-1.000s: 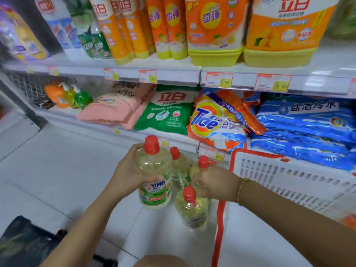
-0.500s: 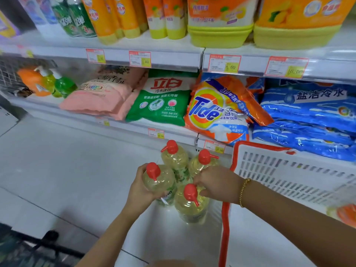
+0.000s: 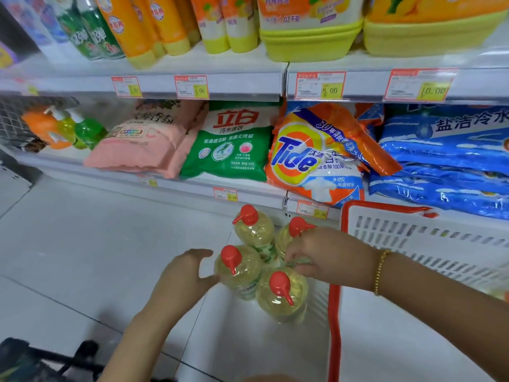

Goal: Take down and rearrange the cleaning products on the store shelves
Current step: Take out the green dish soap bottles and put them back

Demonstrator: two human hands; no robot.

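Several clear bottles of yellow liquid with red caps stand clustered on the white floor below the shelves. My left hand [image 3: 181,274] hovers open beside the front-left bottle [image 3: 242,274], its thumb just at the bottle's side. My right hand [image 3: 330,257] curls its fingers round the shoulder of the back-right bottle [image 3: 285,239], under its cap. The back-left bottle [image 3: 254,232] and the front-right bottle [image 3: 285,297] stand free.
A white basket with a red rim [image 3: 413,238] sits right of the bottles. The lower shelf holds a pink bag [image 3: 146,139], a green bag [image 3: 231,144], a Tide bag [image 3: 311,158] and blue bags [image 3: 446,150]. Orange bottles [image 3: 132,28] line the upper shelf. A dark object [image 3: 27,362] lies bottom left.
My left hand set the bottle it carried down among the others on the floor and let go of it. My right hand stayed on the back-right bottle.
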